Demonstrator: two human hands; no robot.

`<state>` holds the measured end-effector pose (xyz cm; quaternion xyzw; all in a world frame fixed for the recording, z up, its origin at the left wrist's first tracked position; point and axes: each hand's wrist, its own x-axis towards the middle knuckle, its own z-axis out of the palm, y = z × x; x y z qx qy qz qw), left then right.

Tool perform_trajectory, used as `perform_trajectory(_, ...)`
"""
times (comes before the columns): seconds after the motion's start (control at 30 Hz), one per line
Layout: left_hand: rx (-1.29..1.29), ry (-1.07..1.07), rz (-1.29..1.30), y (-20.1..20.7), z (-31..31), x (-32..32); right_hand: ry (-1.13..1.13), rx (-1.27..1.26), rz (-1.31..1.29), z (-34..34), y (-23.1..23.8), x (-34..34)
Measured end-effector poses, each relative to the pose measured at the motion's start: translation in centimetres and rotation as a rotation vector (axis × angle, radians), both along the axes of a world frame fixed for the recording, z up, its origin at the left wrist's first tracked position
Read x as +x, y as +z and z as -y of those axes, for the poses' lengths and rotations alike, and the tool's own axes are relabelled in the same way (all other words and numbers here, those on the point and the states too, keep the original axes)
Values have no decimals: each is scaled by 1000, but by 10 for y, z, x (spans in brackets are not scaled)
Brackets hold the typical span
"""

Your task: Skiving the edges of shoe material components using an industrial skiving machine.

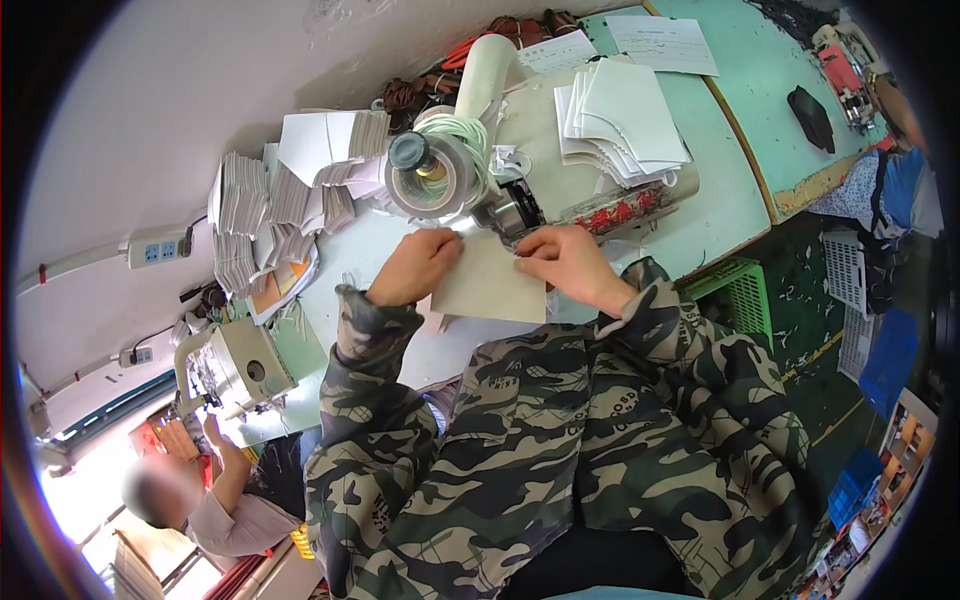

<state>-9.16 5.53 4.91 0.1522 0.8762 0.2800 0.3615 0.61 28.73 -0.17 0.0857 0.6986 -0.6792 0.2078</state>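
Note:
A flat beige sheet (490, 282), like card or thin board, lies in front of me at the head of a table machine (515, 210). My left hand (415, 266) is closed at the sheet's left edge, its fingers curled down near the far corner. At the far right corner, my right hand (575, 265) pinches the sheet between thumb and fingers. The sheet's far edge runs under the dark metal parts of the machine head, where contact is hidden. Above them are a round grey housing with a dark knob (409, 152) and a coil of pale green cord (455, 128).
Tall stacks of white pieces (240, 195) stand at the left. More white sheets (625, 115) are fanned on the machine's body. A green crate (735, 300) sits below the table's right edge. Another person (230, 500) works at a sewing machine (235, 370) on the far left.

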Motion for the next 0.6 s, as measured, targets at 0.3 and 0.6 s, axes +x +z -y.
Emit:
perform_trajectory(0.3, 169, -53, -8, 6, -2, -29, -32, 265, -291, -79, 30, 4)
perform_trajectory(0.6, -490, -80, -407, -81, 95, 40, -82, 880, -806, -100, 58, -25)
